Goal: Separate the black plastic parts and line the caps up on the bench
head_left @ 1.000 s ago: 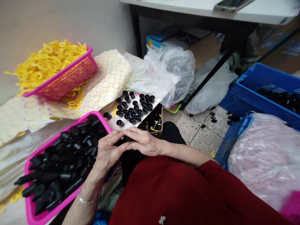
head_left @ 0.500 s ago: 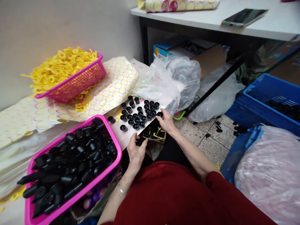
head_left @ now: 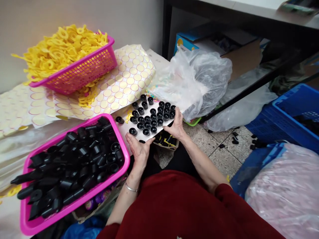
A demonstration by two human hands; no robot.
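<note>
Several small black cylindrical caps (head_left: 147, 125) stand upright in a loose cluster on a white board (head_left: 137, 136). My right hand (head_left: 176, 126) curves round the cluster's right edge. Its fingertips are beside the end caps, with thumb and fingers apart. At the front left, my left hand (head_left: 138, 147) has its thumb and fingers spread near a cap (head_left: 133, 131) standing somewhat apart. Partly hidden under that hand is another black piece (head_left: 142, 141). Below the board's front edge, a box (head_left: 169, 146) contains black pieces with yellow parts.
A pink basket (head_left: 126, 156) of black parts stands left. Behind it, another pink basket (head_left: 99, 63) holds yellow ring-shaped pieces on sticker sheets (head_left: 119, 86). Clear plastic bags (head_left: 209, 73) lie right of the board. Blue crates (head_left: 271, 116) and a full bag (head_left: 286, 189) flank the floor.
My right hand has moved in against the cluster's right end, where a cap it was at now stands. My left hand has risen toward the board's front left, fingers wider. The view has shifted.
</note>
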